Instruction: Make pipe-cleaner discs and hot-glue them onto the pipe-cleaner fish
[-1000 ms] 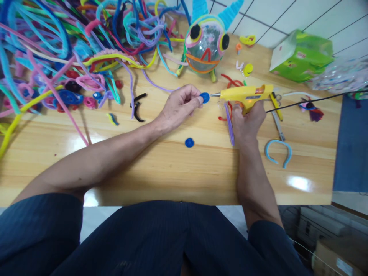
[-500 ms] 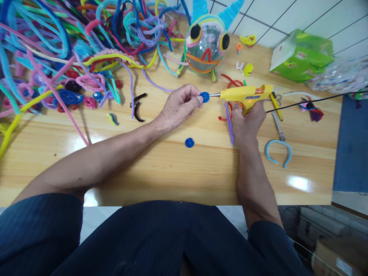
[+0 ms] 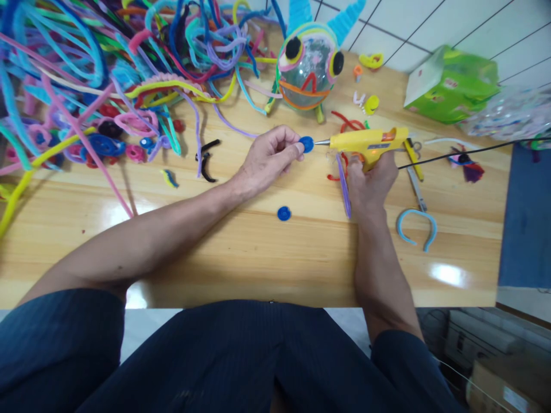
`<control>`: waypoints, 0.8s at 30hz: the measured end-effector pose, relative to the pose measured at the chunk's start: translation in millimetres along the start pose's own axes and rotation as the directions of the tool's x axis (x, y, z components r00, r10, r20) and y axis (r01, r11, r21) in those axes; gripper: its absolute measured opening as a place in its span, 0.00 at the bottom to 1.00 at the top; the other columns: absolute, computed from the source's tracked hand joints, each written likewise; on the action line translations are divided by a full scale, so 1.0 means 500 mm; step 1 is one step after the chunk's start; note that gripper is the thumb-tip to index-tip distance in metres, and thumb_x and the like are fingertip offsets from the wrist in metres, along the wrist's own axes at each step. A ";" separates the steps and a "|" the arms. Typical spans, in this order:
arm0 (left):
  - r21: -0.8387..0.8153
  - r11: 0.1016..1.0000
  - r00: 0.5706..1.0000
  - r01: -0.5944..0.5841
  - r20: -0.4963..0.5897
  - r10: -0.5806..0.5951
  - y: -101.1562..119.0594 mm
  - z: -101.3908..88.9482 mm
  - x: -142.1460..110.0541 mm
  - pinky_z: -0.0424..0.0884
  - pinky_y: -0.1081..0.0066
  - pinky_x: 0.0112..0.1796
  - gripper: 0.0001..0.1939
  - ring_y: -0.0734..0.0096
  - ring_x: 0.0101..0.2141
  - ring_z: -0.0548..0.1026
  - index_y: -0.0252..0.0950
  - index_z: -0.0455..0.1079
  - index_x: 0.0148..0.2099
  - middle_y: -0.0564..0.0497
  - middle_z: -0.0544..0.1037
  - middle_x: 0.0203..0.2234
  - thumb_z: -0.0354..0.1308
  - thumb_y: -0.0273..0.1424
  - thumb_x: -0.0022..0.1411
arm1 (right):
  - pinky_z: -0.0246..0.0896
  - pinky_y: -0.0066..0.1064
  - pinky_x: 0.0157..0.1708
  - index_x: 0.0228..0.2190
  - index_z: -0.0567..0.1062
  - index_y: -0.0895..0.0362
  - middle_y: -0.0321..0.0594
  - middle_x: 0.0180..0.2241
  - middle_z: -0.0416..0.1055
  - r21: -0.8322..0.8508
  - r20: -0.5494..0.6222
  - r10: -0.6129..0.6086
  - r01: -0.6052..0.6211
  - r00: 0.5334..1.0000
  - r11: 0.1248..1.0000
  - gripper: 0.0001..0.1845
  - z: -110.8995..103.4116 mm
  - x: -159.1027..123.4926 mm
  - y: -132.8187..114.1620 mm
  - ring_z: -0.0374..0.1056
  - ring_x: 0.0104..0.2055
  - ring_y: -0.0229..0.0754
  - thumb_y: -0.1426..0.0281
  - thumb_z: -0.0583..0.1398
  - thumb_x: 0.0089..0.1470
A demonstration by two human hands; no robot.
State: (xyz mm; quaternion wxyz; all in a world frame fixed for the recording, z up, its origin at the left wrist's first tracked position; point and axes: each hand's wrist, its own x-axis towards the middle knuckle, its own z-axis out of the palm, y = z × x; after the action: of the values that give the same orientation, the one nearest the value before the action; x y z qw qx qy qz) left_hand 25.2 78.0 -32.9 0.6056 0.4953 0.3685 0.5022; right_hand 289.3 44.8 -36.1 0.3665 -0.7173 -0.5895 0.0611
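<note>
Between the thumb and fingers of my left hand [image 3: 273, 158] is a small blue pipe-cleaner coil [image 3: 306, 144], pinched at its left edge. My right hand [image 3: 373, 180] is wrapped round the handle of a yellow hot glue gun [image 3: 365, 141]. Its metal nozzle points left, with the tip at or very close to the coil's right edge; whether they touch I cannot tell. A second blue coil [image 3: 283, 213] lies flat on the wooden table below my hands. Just left of my right wrist lies a purple pipe-cleaner piece [image 3: 344, 186], with red pieces [image 3: 350, 123] behind the gun.
A clear round figure [image 3: 307, 71] with blue ears stands at the back. Tangled pipe cleaners [image 3: 107, 74] cover the left side. To the right are a green packet [image 3: 451, 84], scissors [image 3: 416, 186], a light-blue curved piece [image 3: 401, 221] and the gun's black cord [image 3: 465, 152].
</note>
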 end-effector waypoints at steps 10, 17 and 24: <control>0.004 0.999 0.999 0.043 -0.018 -0.043 0.004 0.001 0.001 0.71 0.75 0.24 0.16 0.74 0.25 0.77 0.38 0.74 0.40 0.54 0.80 0.27 0.75 0.42 0.68 | 0.79 0.57 0.55 0.48 0.71 0.51 0.47 0.50 0.79 0.007 0.043 0.027 -0.027 0.999 1.000 0.13 -0.009 -0.001 -0.008 0.78 0.58 0.58 0.60 0.62 0.64; 0.049 0.999 1.000 0.003 0.024 -0.005 0.006 0.000 0.001 0.72 0.75 0.25 0.17 0.75 0.24 0.76 0.38 0.74 0.40 0.54 0.82 0.29 0.73 0.44 0.70 | 0.77 0.57 0.58 0.47 0.73 0.51 0.45 0.46 0.80 -0.017 0.024 0.020 -0.019 1.000 1.000 0.12 -0.009 -0.002 -0.017 0.79 0.55 0.56 0.61 0.63 0.63; 0.037 0.999 1.000 0.027 0.012 -0.028 0.011 0.000 0.002 0.71 0.75 0.24 0.16 0.76 0.24 0.75 0.39 0.72 0.40 0.55 0.81 0.28 0.72 0.43 0.71 | 0.78 0.58 0.57 0.45 0.73 0.51 0.44 0.44 0.81 -0.001 0.005 0.001 -0.001 1.000 1.000 0.15 -0.009 -0.002 -0.022 0.80 0.50 0.54 0.56 0.65 0.63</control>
State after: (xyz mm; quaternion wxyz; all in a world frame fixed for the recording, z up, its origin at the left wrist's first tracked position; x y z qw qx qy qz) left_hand 24.2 79.0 -27.6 0.6055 0.5042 0.3806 0.4840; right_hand 282.6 42.6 -26.8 0.3647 -0.7177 -0.5899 0.0627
